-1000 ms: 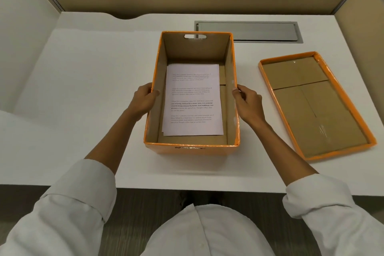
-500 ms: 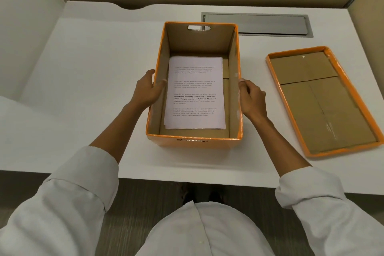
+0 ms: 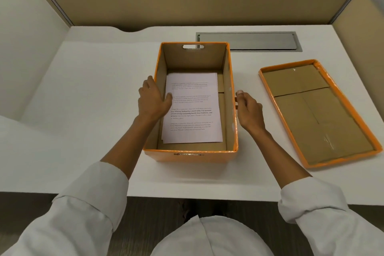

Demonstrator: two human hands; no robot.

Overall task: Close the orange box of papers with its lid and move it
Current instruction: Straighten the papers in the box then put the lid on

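The orange box (image 3: pixel 191 156) stands open in the middle of the white desk, its brown cardboard inside showing. A stack of printed papers (image 3: pixel 193 110) lies flat on its bottom. The orange lid (image 3: pixel 320 114) lies upside down on the desk to the right, apart from the box. My left hand (image 3: pixel 151 100) grips the box's left wall, thumb inside over the rim and fingers outside. My right hand (image 3: pixel 249 110) is beside the right wall, loosely curled, with only its fingertips at the outer face and the thumb raised.
A grey metal cable plate (image 3: pixel 247 40) is set into the desk (image 3: pixel 93 89) behind the box. Beige partition walls close the desk at the back and right, a white panel at the left. The desk's front edge runs just below the box.
My left thumb has come over the rim into the box. My right hand has eased off the right wall and curled. The box stays in place; the view has tilted up.
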